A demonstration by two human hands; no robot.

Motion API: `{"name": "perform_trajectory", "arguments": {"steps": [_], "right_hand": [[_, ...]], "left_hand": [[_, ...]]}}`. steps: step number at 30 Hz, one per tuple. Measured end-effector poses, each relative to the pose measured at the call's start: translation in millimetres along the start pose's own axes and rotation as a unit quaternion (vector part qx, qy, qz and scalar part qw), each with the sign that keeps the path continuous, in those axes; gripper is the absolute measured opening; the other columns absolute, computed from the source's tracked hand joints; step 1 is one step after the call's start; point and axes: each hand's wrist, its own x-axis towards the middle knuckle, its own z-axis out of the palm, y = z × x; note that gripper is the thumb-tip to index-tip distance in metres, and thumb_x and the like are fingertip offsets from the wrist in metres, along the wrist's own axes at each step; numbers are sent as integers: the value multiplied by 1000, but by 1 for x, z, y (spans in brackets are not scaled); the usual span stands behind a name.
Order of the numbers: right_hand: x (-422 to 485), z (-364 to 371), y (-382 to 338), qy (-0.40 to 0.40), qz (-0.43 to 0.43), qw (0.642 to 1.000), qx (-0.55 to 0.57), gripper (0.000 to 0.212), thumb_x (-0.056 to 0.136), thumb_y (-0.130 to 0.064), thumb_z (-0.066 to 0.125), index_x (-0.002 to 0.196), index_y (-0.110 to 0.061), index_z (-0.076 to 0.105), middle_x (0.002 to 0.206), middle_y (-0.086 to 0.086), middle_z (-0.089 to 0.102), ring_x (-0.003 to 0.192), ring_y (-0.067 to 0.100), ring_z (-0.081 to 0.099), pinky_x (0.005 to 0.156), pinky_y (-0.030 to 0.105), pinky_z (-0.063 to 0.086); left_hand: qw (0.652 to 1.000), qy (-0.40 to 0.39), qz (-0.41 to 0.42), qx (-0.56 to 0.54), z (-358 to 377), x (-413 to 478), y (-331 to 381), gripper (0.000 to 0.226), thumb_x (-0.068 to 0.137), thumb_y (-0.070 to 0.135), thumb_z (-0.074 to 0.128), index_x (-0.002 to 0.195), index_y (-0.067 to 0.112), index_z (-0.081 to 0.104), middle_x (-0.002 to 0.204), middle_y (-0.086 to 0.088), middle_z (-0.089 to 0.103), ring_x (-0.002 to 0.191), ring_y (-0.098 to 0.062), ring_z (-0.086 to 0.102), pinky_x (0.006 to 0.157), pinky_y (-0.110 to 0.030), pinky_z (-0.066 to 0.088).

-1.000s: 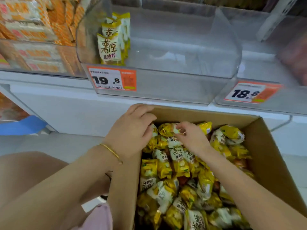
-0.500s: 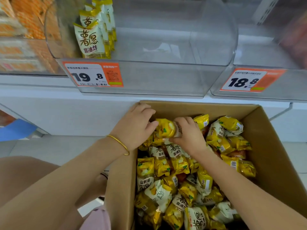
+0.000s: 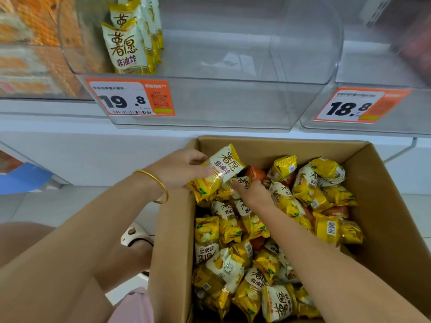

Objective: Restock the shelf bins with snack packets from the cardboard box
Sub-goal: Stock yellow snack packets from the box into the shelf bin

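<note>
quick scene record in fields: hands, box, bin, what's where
left hand: holds one yellow packet at the box's far left corner
right hand: down among loose packets in the box, grip unclear
cardboard box: open, holds many packets
shelf bin: clear, a few upright packets at its left, price tag 19.8

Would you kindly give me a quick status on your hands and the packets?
Left hand grips one yellow packet over the cardboard box. Right hand among loose packets, grip unclear. Nothing blocks the shelf bin.
</note>
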Motion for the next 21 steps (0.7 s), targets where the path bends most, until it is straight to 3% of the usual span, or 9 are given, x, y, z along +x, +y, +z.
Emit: {"name": "perform_trajectory", "arguments": {"steps": [3, 6, 9, 11, 13, 14, 16, 18, 21], "right_hand": [[3, 7, -1, 65, -4, 998, -6, 70, 84, -60, 59, 126, -6, 46, 124, 11, 55, 120, 34, 49, 96, 46, 45], [-11, -1, 7, 115, -93, 986, 72, 61, 74, -51, 75, 116, -10, 56, 112, 5, 62, 108, 26, 59, 88, 44, 52], [-41, -30, 12, 121, -173, 969, 127, 69, 73, -32, 82, 132, -13, 50, 124, 1, 52, 114, 15, 52, 97, 33, 46], [-70, -58, 12, 83, -201, 968, 126, 72, 73, -27, 82, 135, -18, 47, 123, -6, 49, 111, 7, 50, 90, 19, 42], [-94, -85, 14, 11, -222, 965, 142, 61, 71, -21, 84, 124, -24, 54, 111, -13, 56, 94, -1, 57, 73, 7, 44], [-104, -96, 14, -35, -231, 957, 171, 57, 68, -19, 85, 118, -23, 58, 106, -15, 61, 89, 0, 62, 69, 7, 47], [-117, -110, 10, -114, -269, 926, 237, 60, 60, -20, 89, 115, -20, 65, 106, -7, 70, 95, 8, 68, 76, 18, 54], [-127, -117, -4, -154, -325, 892, 275, 59, 55, -23, 87, 111, -28, 70, 125, -2, 64, 113, 15, 63, 87, 30, 54], [-142, -124, -48, -202, -397, 851, 277, 59, 57, -17, 84, 114, -21, 68, 136, 2, 55, 118, 19, 60, 90, 31, 52]], "left_hand": [[1000, -7, 0, -25, 0, -1, -3, 44, 90, 13, 60, 132, 14, 47, 125, -4, 58, 107, -23, 61, 95, -44, 50], [999, -15, 10, -34, -2, -1, -2, 51, 89, 7, 61, 136, 13, 44, 127, -3, 56, 110, -20, 59, 96, -41, 49], [999, -20, 27, -43, -3, -4, 3, 54, 88, -1, 60, 137, 12, 43, 127, -4, 55, 113, -21, 57, 95, -37, 48], [998, -18, 45, -42, -3, -7, 5, 56, 87, -3, 60, 138, 11, 43, 131, -7, 54, 115, -23, 56, 97, -37, 47], [998, -9, 63, -27, -5, -12, 7, 56, 86, -2, 62, 138, 11, 44, 131, -8, 53, 115, -22, 55, 96, -34, 47], [997, -3, 71, -16, -6, -14, 7, 55, 86, 0, 62, 137, 13, 46, 130, -7, 54, 115, -21, 54, 96, -34, 46], [996, 1, 93, 1, -9, -22, 8, 52, 86, 2, 64, 133, 18, 49, 129, -5, 55, 115, -20, 53, 98, -32, 45], [992, -3, 126, -5, -10, -32, 12, 49, 86, 2, 63, 128, 22, 51, 127, -3, 58, 114, -19, 56, 95, -28, 47], [976, -38, 204, -61, -22, -51, 26, 49, 83, 2, 67, 128, 17, 55, 123, -2, 63, 112, -19, 60, 89, -28, 53]]}}
